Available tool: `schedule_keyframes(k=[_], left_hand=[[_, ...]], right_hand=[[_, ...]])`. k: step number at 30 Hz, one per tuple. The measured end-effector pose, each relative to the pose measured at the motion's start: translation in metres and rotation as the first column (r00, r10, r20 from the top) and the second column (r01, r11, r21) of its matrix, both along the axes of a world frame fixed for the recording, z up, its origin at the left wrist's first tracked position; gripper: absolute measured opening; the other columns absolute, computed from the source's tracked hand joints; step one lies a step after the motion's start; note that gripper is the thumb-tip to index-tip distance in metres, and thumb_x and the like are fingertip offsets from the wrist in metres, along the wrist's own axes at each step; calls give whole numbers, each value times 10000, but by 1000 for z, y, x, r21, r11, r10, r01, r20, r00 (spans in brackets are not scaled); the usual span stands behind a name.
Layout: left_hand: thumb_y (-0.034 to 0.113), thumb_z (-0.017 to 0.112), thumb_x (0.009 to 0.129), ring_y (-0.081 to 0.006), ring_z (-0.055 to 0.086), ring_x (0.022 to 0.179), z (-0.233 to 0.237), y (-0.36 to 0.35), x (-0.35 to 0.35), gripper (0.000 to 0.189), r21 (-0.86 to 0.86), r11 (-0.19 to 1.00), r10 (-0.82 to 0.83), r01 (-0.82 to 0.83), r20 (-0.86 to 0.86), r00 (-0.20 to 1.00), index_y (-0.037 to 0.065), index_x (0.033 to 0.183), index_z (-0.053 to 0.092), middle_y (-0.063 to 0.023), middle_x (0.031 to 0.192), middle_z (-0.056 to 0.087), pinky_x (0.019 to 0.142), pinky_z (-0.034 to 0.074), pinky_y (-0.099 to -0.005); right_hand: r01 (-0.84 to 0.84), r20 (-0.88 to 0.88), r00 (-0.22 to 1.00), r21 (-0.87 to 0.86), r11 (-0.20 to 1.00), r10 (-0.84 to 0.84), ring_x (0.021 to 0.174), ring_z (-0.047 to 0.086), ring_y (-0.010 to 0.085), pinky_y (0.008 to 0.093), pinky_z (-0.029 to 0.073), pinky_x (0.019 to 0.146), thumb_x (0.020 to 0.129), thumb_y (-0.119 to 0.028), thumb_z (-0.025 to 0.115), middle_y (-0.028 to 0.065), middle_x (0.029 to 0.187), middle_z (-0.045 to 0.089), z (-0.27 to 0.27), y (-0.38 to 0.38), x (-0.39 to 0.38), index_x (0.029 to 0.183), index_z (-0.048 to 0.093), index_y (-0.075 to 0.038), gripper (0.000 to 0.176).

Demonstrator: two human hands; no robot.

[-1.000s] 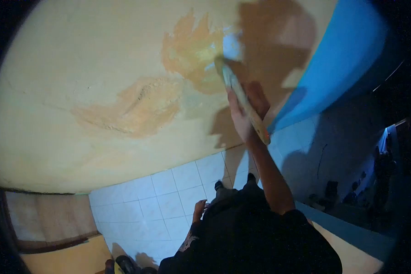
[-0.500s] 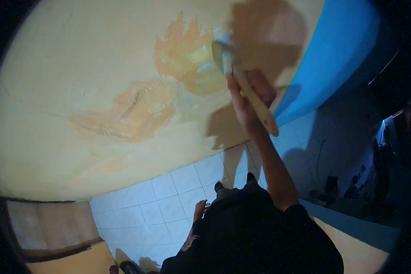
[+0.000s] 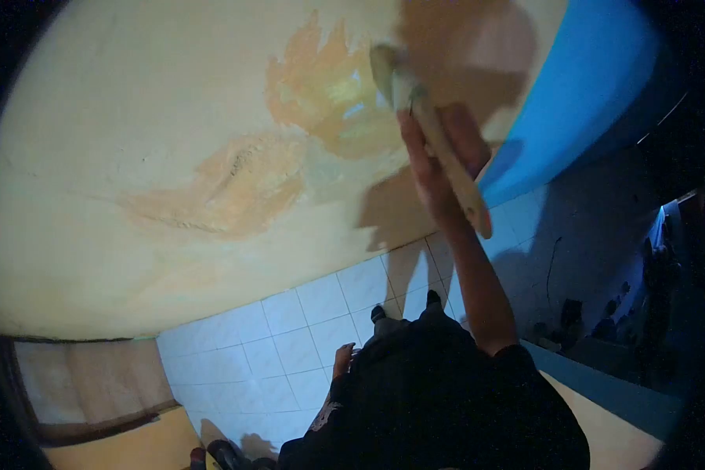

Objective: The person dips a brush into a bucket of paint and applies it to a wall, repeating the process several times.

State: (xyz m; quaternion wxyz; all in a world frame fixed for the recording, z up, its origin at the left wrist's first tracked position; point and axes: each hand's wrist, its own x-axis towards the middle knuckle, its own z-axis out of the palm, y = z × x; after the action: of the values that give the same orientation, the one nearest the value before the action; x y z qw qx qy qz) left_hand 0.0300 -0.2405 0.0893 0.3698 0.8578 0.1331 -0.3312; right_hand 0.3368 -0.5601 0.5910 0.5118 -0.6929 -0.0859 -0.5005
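A paintbrush with a long wooden handle (image 3: 450, 160) is gripped in my right hand (image 3: 435, 160), its bristles (image 3: 385, 69) up against the cream wall (image 3: 211, 78). Just left of the bristles lies a yellowish patch (image 3: 341, 98) with an orange edge and a few shiny wet spots. Lower left on the wall is a rough, cracked orange patch (image 3: 243, 168). My left hand (image 3: 343, 359) hangs low beside my dark clothing, its fingers bent; a small object or ring shows there, too small to name.
White floor tiles (image 3: 290, 345) run along the foot of the wall. A blue wall section (image 3: 595, 86) curves on the right. Dark footwear (image 3: 225, 453) sits at the bottom left, below a brown panel (image 3: 94, 380). Dim clutter (image 3: 572, 313) shows at the right.
My right hand and the brush have shifted slightly right, the bristles moving up and away from the wet spots. My left hand stays low at my side.
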Motion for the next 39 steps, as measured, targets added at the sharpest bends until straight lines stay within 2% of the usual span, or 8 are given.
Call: schedule_keyframes(k=[10, 13, 15, 25, 27, 29, 31, 39], left_hand=[[168, 490, 874, -213, 626, 886, 7, -5, 12, 306, -324, 912, 279, -252, 40, 959, -13, 1117, 534, -117, 995, 607, 666, 511, -326], [165, 473, 882, -217, 621, 915, -14, 8, 4, 312, 155, 923, -384, 352, 331, 862, -19, 1129, 524, -119, 994, 601, 676, 512, -322], [148, 448, 892, -214, 618, 923, 0, -3, 12, 307, -267, 960, 130, -86, 149, 980, -27, 1134, 518, -122, 985, 597, 687, 515, -316], [135, 471, 881, -210, 620, 888, 19, -14, 13, 282, -185, 928, 314, -322, -73, 947, 6, 1123, 537, -121, 959, 607, 707, 518, -359], [148, 484, 877, -209, 619, 863, -23, 6, 0, 273, 184, 943, -329, 276, 415, 848, 23, 1111, 549, -111, 944, 618, 712, 516, -369], [174, 574, 815, -318, 576, 998, 3, -4, 6, 323, 139, 954, -299, 267, 341, 891, 23, 1100, 576, -175, 1053, 610, 860, 470, -370], [155, 566, 815, -315, 566, 1018, 17, -17, 6, 308, -220, 914, 342, -342, -42, 939, 18, 1091, 576, -171, 1060, 608, 867, 464, -375], [247, 497, 864, -181, 614, 781, 18, -15, -5, 326, -387, 856, 404, -342, 87, 911, 50, 1121, 543, -80, 900, 633, 572, 454, -289]], right_hand=[[-18, -122, 993, -45, 999, 13, 555, 515, 211, 307, 424, 502, 694, -34, 691, 93, 654, 525, -40, -4, 4, 748, 562, -17, 140], [-4, -56, 998, -53, 999, 1, 554, 463, 134, 282, 383, 500, 742, -33, 682, 57, 640, 499, 8, -7, -8, 711, 515, -23, 170], [-19, 86, 996, 40, 999, 15, 554, 470, 155, 288, 384, 502, 723, -29, 689, 69, 641, 499, 28, -8, 2, 713, 520, -23, 169], [4, -100, 995, -62, 998, -10, 553, 516, 233, 320, 422, 502, 673, 5, 681, 96, 665, 518, -40, 2, -2, 716, 539, -22, 151], [-70, -26, 997, 44, 997, 71, 554, 486, 179, 295, 398, 513, 706, -19, 691, 83, 636, 497, 2, -2, -3, 713, 507, -28, 185], [-38, 29, 999, -14, 999, 38, 557, 497, 188, 296, 405, 518, 709, -18, 688, 87, 635, 499, 16, -5, 8, 731, 521, -26, 169], [-8, 85, 996, -71, 997, 15, 559, 508, 197, 296, 412, 523, 712, -17, 686, 92, 635, 501, 13, -5, 12, 750, 534, -25, 156], [-28, -65, 998, -187, 982, 16, 596, 536, 260, 329, 433, 520, 695, -23, 665, 114, 669, 512, -56, 10, -6, 738, 550, -27, 123]])
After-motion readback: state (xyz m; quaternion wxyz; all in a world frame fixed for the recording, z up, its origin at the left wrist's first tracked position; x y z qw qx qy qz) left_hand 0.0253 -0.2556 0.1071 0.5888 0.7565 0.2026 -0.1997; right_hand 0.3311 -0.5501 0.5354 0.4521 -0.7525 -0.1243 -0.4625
